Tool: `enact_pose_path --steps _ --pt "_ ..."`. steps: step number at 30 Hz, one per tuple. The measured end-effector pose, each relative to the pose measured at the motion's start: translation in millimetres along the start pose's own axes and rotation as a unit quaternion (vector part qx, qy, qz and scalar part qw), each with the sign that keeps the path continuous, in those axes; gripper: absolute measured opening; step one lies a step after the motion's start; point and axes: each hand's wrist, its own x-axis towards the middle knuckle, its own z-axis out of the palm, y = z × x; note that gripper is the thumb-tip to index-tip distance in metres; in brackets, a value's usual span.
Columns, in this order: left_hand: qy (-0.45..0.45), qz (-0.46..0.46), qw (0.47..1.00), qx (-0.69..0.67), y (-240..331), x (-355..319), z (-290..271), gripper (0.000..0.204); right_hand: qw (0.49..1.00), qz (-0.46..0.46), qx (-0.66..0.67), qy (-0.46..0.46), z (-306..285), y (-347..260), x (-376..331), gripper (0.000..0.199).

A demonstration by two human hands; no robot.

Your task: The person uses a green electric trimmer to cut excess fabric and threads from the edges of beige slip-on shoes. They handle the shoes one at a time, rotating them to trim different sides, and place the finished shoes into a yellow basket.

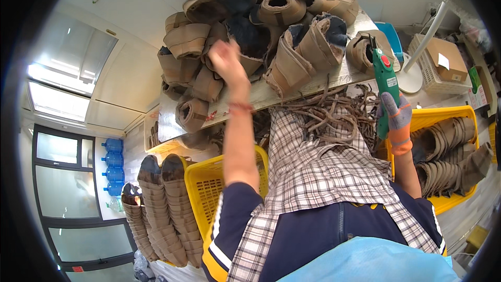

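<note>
My left hand [228, 62], bare and smeared by motion, is over the left part of a heap of brown flared fabric cuffs [188, 40]. Whether its fingers grip a cuff, I cannot tell. On the right, my right hand [397, 110] wears a grey and orange glove. It is closed around green electric scissors [385, 70] with a red button, their dark blades pointing up beside a single cuff [360, 52]. Several cuffs show dark blue inner fabric and fuzzy edges. Brown cut strips [334, 117] lie tangled across my checked apron [313, 177], below the table edge.
The heap rests on a pale table [169, 120]. Stacked cuffs fill a yellow basket [443, 206] at right. Another yellow basket [201, 177] stands at left, beside tall cuff stacks [175, 198]. A white fan pole [428, 36] and a cardboard box [446, 57] are at back right.
</note>
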Motion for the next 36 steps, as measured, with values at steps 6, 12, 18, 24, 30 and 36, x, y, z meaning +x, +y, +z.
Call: enact_pose_path --steps 6,12,18,24,30,36 --pt "-0.065 -0.196 0.974 0.09 -67 -147 -44 0.034 0.998 0.025 -0.045 -0.024 3 13 3 0.032" --pt "-0.168 -0.15 0.97 -0.088 -62 -120 -26 0.035 0.995 0.029 -0.077 -0.056 18 31 3 0.038" --pt "-0.174 -0.159 0.967 -0.102 5 -90 -58 0.032 0.985 0.004 -0.157 -0.073 16 38 5 0.041" --pt "-0.012 -0.29 0.896 -0.336 102 -52 -140 0.04 0.952 -0.127 -0.256 -0.112 33 26 2 0.045" --pt "-0.068 -0.371 0.77 -0.515 133 -42 -153 0.04 0.877 -0.306 -0.335 -0.158 58 -2 5 0.05" --pt "-0.042 -0.456 0.73 -0.508 130 -47 -136 0.035 0.837 -0.39 -0.355 -0.148 60 -4 16 0.047"
